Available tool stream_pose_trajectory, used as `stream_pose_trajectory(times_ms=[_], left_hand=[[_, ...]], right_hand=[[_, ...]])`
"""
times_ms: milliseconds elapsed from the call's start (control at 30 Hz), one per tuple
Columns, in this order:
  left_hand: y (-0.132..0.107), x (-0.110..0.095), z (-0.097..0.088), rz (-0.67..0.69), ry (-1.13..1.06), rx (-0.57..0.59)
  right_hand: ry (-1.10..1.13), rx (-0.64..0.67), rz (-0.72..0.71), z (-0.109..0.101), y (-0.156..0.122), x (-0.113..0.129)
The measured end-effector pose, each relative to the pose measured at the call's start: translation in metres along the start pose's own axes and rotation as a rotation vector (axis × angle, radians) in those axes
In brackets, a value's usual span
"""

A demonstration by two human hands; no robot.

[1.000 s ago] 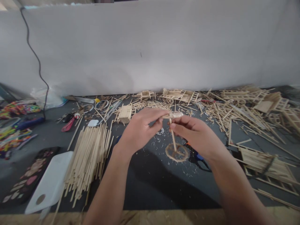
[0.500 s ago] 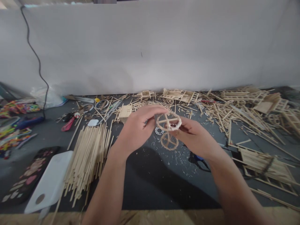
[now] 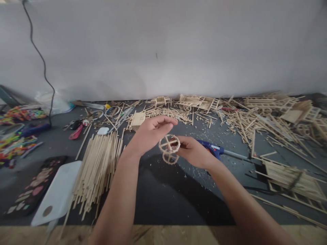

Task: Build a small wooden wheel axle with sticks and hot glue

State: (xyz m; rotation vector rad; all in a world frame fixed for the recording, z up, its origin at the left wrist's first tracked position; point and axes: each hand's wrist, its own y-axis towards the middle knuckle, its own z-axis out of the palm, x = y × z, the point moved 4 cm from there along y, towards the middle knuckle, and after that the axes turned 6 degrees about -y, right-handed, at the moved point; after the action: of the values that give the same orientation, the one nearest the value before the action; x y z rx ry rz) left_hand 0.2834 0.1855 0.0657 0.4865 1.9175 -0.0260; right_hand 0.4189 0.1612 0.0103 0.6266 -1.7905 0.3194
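Note:
My right hand (image 3: 195,152) pinches a small wooden piece made of two spoked wheels (image 3: 169,148) joined by a short axle, holding it above the dark grey table. My left hand (image 3: 150,133) hovers just above and left of the upper wheel, fingers loosely curled, not gripping it. A blue glue gun (image 3: 212,148) lies on the table right behind my right hand. A bundle of long thin wooden sticks (image 3: 98,170) lies left of my left forearm.
Loose sticks and small stick-built frames (image 3: 196,102) lie scattered along the white back wall (image 3: 163,51) and on the right (image 3: 286,173). On the left are a white tray (image 3: 57,194), a patterned phone case (image 3: 33,185), coloured items (image 3: 15,143), a pink-handled tool (image 3: 76,132) and a black cable (image 3: 42,68).
The axle piece was turned from upright to wheels facing me and carried left and lower. My left hand let go of the upper wheel. The glue gun has come into view.

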Motion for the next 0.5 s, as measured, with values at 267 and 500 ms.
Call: stream_pose_trajectory(times_ms=[267,500], left_hand=[[0.002,0.008,-0.003,-0.049,0.093,0.036],[0.001,0.009,-0.002,-0.035,0.109,0.051]], right_hand=[[0.046,-0.016,-0.014,0.019,0.011,-0.033],[0.072,0.018,-0.012,0.024,0.012,-0.039]])
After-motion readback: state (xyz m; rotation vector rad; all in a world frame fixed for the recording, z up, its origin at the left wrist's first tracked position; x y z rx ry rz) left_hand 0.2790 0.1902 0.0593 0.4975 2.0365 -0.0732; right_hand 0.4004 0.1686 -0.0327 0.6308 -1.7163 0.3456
